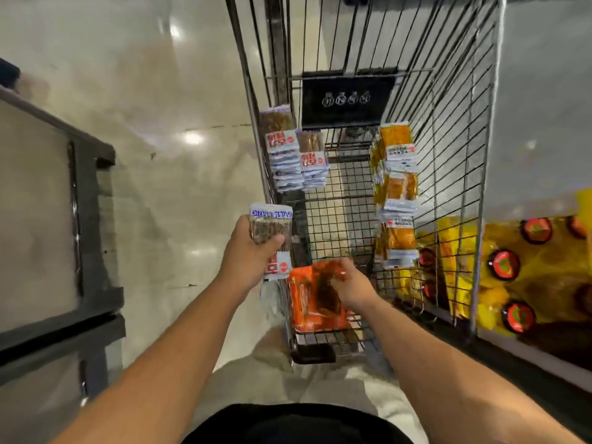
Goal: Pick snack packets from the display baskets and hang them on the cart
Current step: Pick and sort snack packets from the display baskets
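Currently my left hand grips upright brown packets just short of the cart's left hanging rows, nearer them; right-hand fingers clutch an orange packet in the basket.

Brown-stick pkt, white-blue label, upright, held near-left of wire cart. Orange pkts flat in near basket; top orange pkt tilted. White-label pkts hang far-left, yellow pkts right.

I stand in a shop: a wire cart at twelve o'clock hung with snack packets, yellow packs heaped at three o'clock, glossy floor at ten.
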Demonstrator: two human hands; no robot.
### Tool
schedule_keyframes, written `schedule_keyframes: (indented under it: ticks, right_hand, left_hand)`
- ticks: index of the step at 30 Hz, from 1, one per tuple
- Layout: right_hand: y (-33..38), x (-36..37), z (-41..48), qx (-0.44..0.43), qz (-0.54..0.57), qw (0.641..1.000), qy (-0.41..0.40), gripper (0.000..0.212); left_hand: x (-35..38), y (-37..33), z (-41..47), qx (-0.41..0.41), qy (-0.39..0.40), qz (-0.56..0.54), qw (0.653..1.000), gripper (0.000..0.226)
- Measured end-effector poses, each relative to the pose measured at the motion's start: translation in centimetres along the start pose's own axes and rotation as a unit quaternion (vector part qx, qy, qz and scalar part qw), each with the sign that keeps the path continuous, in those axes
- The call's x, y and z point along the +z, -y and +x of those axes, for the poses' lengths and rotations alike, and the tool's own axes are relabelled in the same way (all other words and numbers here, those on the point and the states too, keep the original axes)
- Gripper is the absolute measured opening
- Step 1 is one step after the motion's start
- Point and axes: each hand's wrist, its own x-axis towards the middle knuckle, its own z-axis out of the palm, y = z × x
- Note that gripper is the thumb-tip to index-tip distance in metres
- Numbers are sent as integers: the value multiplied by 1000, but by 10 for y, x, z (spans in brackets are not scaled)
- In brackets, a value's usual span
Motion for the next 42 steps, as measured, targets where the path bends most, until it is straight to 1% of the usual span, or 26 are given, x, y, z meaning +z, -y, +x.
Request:
schedule_keyframes:
  ticks: [5, 9, 13, 15, 18, 19, 23, 25, 26, 28, 29, 30, 31, 32, 33, 34, 36, 38, 39, 40, 41, 42]
  right_hand:
    - [6, 12, 32, -30, -88, 994, 57, 52]
    - [3, 16, 46, -61, -190, 979, 45, 57]
    - [-1, 25, 43, -70, -275, 956, 77, 54]
    - [-2, 29, 38, -60, -306, 945, 99, 51]
    - [-4, 29, 34, -71, -362, 917, 150, 63]
    - [-3, 26, 34, -78, -360, 914, 167, 66]
    - [7, 2, 36, -73, -282, 931, 220, 62]
    - [12, -13, 38, -64, -260, 934, 238, 54]
    - [16, -23, 37, -60, -222, 947, 226, 50]
    - [29, -45, 34, -57, -63, 983, 166, 42]
    - [38, -58, 32, -59, 36, 987, 144, 39]
    - [47, -71, 29, -64, 141, 978, 137, 36]
    - [56, -84, 29, -71, 244, 956, 147, 37]
    - [64, -94, 28, -79, 331, 925, 169, 41]
    - [71, -104, 29, -91, 384, 899, 188, 45]
    - [78, -110, 29, -106, 408, 884, 203, 48]
    - [88, -119, 34, -127, 415, 876, 213, 42]
    - [93, -123, 44, -124, 430, 874, 192, 36]
    - [92, -124, 49, -115, 441, 873, 175, 35]
    - [91, -125, 55, -102, 450, 873, 156, 34]
    - [89, -125, 63, -86, 456, 875, 136, 32]
    - [87, -125, 70, -70, 457, 879, 114, 30]
  left_hand:
    - [10, 7, 6, -35, -22, 4, 999, 29]
    - [10, 13, 10, -37, -16, -20, 999, 30]
    - [10, 16, 9, -39, -11, -29, 999, 32]
    - [11, 15, 8, -40, -12, -36, 998, 32]
    - [12, 12, 6, -40, -21, -38, 998, 31]
    - [13, 11, 4, -36, -29, -36, 998, 31]
    - [17, 5, -3, -4, -81, -7, 997, 33]
    - [20, -3, -4, 2, -84, -35, 996, 34]
    - [23, -8, -3, 1, -79, -51, 996, 36]
    - [29, -21, 3, 2, -70, -75, 995, 41]
    - [34, -28, 7, 5, -67, -83, 994, 43]
    - [40, -35, 12, 8, -62, -88, 994, 44]
    - [46, -42, 17, 10, -56, -89, 994, 44]
    - [52, -49, 22, 13, -50, -81, 995, 45]
    - [59, -56, 28, 20, -43, -60, 997, 46]
    - [64, -63, 34, 27, -36, -30, 998, 48]
    - [75, -76, 48, 38, -4, 24, 999, 50]
    - [81, -88, 61, 32, 45, 64, 996, 47]
    - [81, -94, 66, 30, 53, 88, 994, 46]
    - [79, -99, 70, 38, 38, 117, 992, 45]
    - [74, -102, 73, 68, -1, 157, 985, 44]
    - [66, -106, 75, 119, -58, 213, 968, 41]
